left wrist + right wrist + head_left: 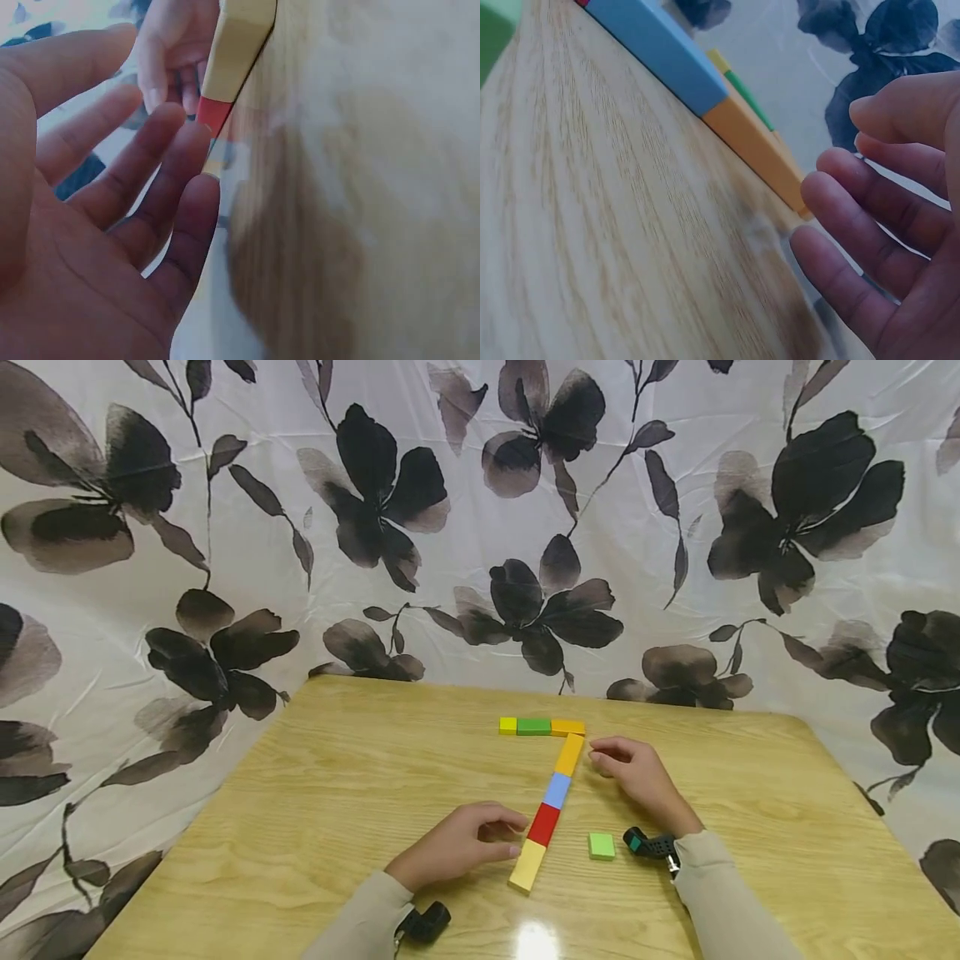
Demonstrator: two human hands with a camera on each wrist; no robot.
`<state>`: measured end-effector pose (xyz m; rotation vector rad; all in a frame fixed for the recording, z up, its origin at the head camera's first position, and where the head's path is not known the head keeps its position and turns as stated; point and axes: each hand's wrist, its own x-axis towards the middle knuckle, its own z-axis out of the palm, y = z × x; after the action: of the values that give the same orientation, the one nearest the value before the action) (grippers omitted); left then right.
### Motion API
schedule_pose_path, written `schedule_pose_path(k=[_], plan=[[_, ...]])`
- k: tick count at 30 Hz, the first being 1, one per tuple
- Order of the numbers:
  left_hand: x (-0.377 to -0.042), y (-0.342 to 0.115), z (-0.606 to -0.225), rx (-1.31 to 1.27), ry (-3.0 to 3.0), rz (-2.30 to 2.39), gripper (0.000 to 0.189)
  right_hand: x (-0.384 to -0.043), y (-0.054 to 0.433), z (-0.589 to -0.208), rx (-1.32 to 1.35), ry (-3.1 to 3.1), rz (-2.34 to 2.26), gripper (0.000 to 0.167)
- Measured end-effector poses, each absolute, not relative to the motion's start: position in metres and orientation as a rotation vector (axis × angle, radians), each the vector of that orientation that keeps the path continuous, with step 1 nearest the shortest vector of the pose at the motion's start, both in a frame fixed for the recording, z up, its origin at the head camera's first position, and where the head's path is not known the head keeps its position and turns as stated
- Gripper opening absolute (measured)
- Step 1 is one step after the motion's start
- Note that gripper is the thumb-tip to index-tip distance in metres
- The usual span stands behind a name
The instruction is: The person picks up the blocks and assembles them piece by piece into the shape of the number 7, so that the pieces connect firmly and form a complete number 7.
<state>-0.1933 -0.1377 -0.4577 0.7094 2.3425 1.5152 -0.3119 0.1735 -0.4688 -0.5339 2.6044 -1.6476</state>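
Observation:
Wooden blocks lie end to end on the table in the shape of a seven. Its top row has a small yellow block (507, 726), a green block (534, 727) and an orange block (567, 727). Down the slanted leg run another orange block (570, 755), a blue block (660, 56), a red block (543, 825) and a pale yellow block (241, 49). My left hand (465, 842), fingers relaxed and holding nothing, is just left of the red and pale yellow blocks. Beside the upper orange blocks, my right hand (637, 774) is loosely bent and holds nothing.
A light green square block (601, 846) lies apart, right of the leg and near the right wrist's black camera strap (651, 843). Behind the wooden table (337, 760) hangs a white cloth (465, 543) with dark flowers.

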Motion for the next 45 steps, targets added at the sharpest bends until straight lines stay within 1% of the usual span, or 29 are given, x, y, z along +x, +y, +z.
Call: schedule_pose_path(k=[6, 13, 25, 33, 45], plan=[[-0.2, -0.129, -0.449, 0.806, 2.384, 1.452, 0.031, -0.307, 0.176, -0.467, -0.532, 2.574, -1.681, 0.04], [-0.21, -0.112, -0.436, 0.846, 2.418, 1.383, 0.033, -0.298, 0.176, -0.466, -0.494, 2.569, -1.696, 0.04], [-0.219, -0.082, -0.429, 0.775, 2.439, 1.333, 0.036, -0.292, 0.181, -0.467, -0.476, 2.575, -1.694, 0.041], [-0.225, -0.065, -0.427, 0.73, 2.397, 1.332, 0.035, -0.293, 0.189, -0.473, -0.456, 2.526, -1.693, 0.045], [-0.232, -0.046, -0.428, 0.77, 2.392, 1.233, 0.037, -0.288, 0.19, -0.473, -0.471, 2.498, -1.686, 0.044]])
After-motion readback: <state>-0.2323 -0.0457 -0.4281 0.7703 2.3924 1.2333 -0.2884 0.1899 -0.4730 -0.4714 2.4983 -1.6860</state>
